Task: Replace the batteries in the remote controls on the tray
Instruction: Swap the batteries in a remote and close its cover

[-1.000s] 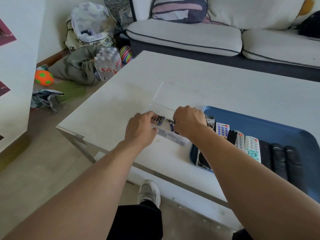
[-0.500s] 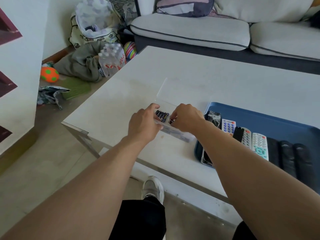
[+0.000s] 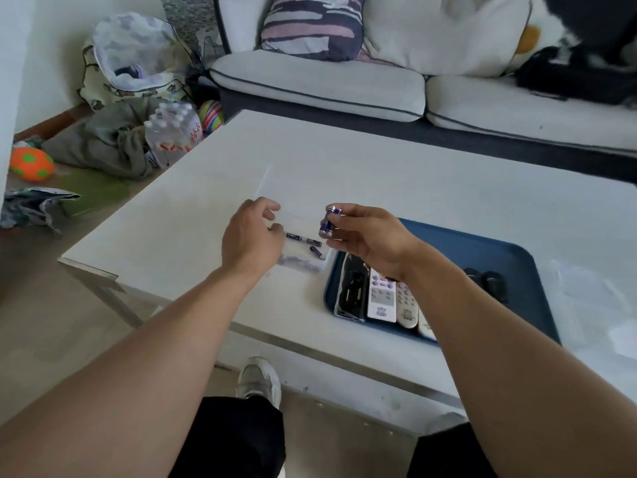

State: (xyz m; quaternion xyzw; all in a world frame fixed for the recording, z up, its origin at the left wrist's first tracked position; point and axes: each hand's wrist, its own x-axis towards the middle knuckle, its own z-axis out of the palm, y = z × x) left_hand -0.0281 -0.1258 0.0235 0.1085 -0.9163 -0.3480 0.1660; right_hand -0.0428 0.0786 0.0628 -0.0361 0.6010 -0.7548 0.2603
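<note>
My right hand (image 3: 365, 236) is lifted above the table and holds a pair of blue batteries (image 3: 329, 220) upright between thumb and fingers. My left hand (image 3: 250, 236) hovers over a clear plastic box (image 3: 303, 263), fingers loosely curled with nothing in them. Inside the box lie loose dark batteries (image 3: 305, 240). A blue tray (image 3: 510, 267) sits just right of the box and carries several remote controls (image 3: 381, 298), black and white ones side by side; my right forearm hides part of them.
The box's clear lid (image 3: 265, 182) stands open behind my left hand. Clear plastic wrapping (image 3: 593, 301) lies right of the tray. A sofa (image 3: 320, 84) runs along the far side of the white table (image 3: 379, 174). Bags, bottled water (image 3: 172, 136) and balls clutter the floor at left.
My right hand has come up out of the box with two batteries. My left hand has let go of the box edge and opened a little. The camera has shifted left.
</note>
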